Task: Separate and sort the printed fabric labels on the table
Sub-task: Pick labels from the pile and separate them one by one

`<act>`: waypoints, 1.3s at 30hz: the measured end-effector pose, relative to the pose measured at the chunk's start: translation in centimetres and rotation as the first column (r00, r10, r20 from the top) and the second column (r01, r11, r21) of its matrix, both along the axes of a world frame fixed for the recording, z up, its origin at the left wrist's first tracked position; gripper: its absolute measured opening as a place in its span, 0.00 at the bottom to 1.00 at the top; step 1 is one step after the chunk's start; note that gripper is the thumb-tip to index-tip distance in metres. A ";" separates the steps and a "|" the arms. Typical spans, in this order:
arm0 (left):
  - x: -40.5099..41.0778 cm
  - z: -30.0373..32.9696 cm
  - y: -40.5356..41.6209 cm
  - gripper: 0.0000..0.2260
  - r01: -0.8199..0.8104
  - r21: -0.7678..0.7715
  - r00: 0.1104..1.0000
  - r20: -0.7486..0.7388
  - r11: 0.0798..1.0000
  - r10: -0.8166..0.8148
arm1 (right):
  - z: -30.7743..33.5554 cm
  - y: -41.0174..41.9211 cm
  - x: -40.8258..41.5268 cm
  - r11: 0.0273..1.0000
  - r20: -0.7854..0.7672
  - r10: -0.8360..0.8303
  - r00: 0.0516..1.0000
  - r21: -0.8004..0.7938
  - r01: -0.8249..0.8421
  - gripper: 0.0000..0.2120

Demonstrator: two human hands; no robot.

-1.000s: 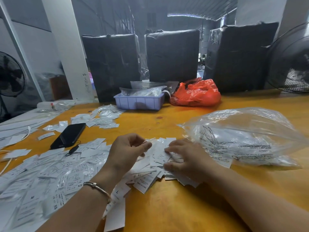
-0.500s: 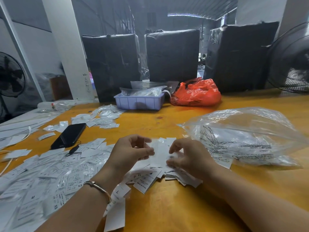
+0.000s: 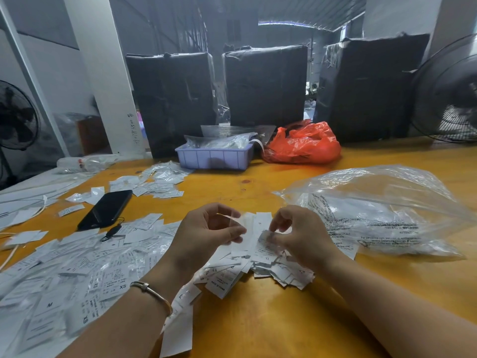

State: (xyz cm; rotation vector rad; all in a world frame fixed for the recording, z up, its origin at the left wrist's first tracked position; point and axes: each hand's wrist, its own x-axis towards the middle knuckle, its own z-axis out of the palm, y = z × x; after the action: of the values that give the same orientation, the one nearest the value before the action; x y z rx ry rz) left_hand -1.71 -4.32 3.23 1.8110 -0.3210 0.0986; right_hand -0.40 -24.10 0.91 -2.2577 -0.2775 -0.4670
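Note:
White printed fabric labels lie in a small heap [image 3: 232, 276] on the yellow table [image 3: 271, 319] just below my hands. A wide spread of more labels [image 3: 77, 275], some marked XS and M, covers the table to the left. My left hand [image 3: 206, 235] is raised over the heap, thumb and fingers curled around a label strip [image 3: 245, 228]. My right hand [image 3: 300, 235] pinches another printed label [image 3: 265, 242] by its edge. The two hands are close together, a little above the heap.
A black phone [image 3: 107, 209] lies left of my hands. A large clear plastic bag [image 3: 382, 210] sits at the right. Farther back stand a lilac tray [image 3: 214, 157], a red plastic bag [image 3: 303, 144], black wrapped boxes [image 3: 265, 86] and a fan [image 3: 449, 91]. Another label cluster [image 3: 152, 180] lies mid-left.
Both hands have lifted off the heap. My right hand, flat on the labels a second ago, now pinches one label, and my left hand holds a strip beside it.

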 end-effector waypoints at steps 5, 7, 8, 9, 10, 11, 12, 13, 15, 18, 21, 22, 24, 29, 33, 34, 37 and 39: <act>-0.2 -0.1 -0.3 0.09 0.047 0.002 0.998 0.045 0.999 -0.047 | 1.5 -1.1 -0.2 0.948 0.116 -0.001 0.993 0.316 -0.036 0.06; -0.4 -0.1 -0.4 0.08 0.063 0.021 0.994 0.085 0.998 -0.065 | 2.6 -1.6 -0.7 0.902 0.286 -0.101 0.953 0.430 -0.033 0.06; -0.5 0.0 -0.5 0.09 0.072 0.030 0.992 0.104 0.997 -0.075 | 3.4 -1.7 -1.1 0.876 0.354 -0.126 0.927 0.477 -0.063 0.06; -0.6 0.1 -0.5 0.09 0.078 0.041 0.989 0.122 0.996 -0.083 | 4.1 -1.7 -1.5 0.851 0.401 -0.121 0.908 0.513 -0.114 0.05; -0.7 0.1 -0.5 0.09 0.083 0.052 0.987 0.136 0.995 -0.089 | 4.7 -1.6 -2.0 0.833 0.433 -0.093 0.896 0.527 -0.168 0.05; -0.7 0.2 -0.5 0.10 0.085 0.057 0.985 0.145 0.995 -0.092 | 5.2 -1.4 -2.5 0.831 0.455 -0.058 0.888 0.515 -0.210 0.04; -0.8 0.2 -0.5 0.11 0.085 0.058 0.984 0.150 0.995 -0.092 | 5.5 -1.1 -3.0 0.840 0.471 -0.020 0.882 0.486 -0.241 0.04; -0.8 0.2 -0.5 0.11 0.083 0.058 0.984 0.152 0.995 -0.091 | 5.6 -0.9 -3.5 0.855 0.483 0.017 0.875 0.448 -0.264 0.04; -0.7 0.2 -0.5 0.11 0.079 0.059 0.984 0.153 0.995 -0.087 | 5.5 -0.4 -4.1 0.890 0.499 0.075 0.863 0.358 -0.284 0.05; -0.7 0.2 -0.5 0.10 0.074 0.064 0.985 0.152 0.995 -0.083 | 5.2 0.2 -4.3 0.938 0.520 0.094 0.849 0.241 -0.251 0.05; -0.7 0.3 -0.5 0.09 0.069 0.070 0.985 0.156 0.995 -0.079 | 4.9 0.4 -4.2 0.960 0.559 0.076 0.826 0.184 -0.212 0.04; -0.7 0.3 -0.4 0.09 0.066 0.067 0.984 0.160 0.996 -0.076 | 4.9 0.4 -4.1 0.966 0.572 0.067 0.818 0.170 -0.197 0.04; -0.7 0.2 -0.4 0.09 0.060 0.051 0.984 0.167 0.997 -0.068 | 4.9 0.4 -4.0 0.972 0.589 0.060 0.806 0.149 -0.181 0.04; -0.5 0.2 -0.3 0.08 0.071 0.066 0.981 0.175 0.995 -0.081 | 4.8 0.4 -3.9 0.975 0.601 0.062 0.797 0.136 -0.178 0.03; -0.4 0.0 -0.1 0.07 0.078 0.079 0.979 0.182 0.994 -0.092 | 4.7 0.4 -4.0 0.981 0.597 0.096 0.796 0.081 -0.179 0.04; -0.3 0.0 -0.1 0.07 0.082 0.082 0.978 0.184 0.993 -0.096 | 4.7 0.4 -4.0 0.983 0.593 0.106 0.798 0.060 -0.175 0.04; -0.4 0.1 -0.1 0.08 0.101 0.082 0.977 0.182 0.991 -0.115 | 4.7 0.3 -3.9 0.987 0.575 0.127 0.808 0.011 -0.163 0.03; -0.5 0.1 -0.1 0.07 0.113 0.087 0.977 0.171 0.990 -0.127 | 4.8 0.2 -3.9 0.987 0.566 0.132 0.814 -0.002 -0.159 0.03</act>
State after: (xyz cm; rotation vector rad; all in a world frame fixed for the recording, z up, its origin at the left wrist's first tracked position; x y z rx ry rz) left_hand -2.18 -4.41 3.28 1.8582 -0.5658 0.1643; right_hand -4.25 -23.93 5.68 -1.9836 -0.7298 -1.0496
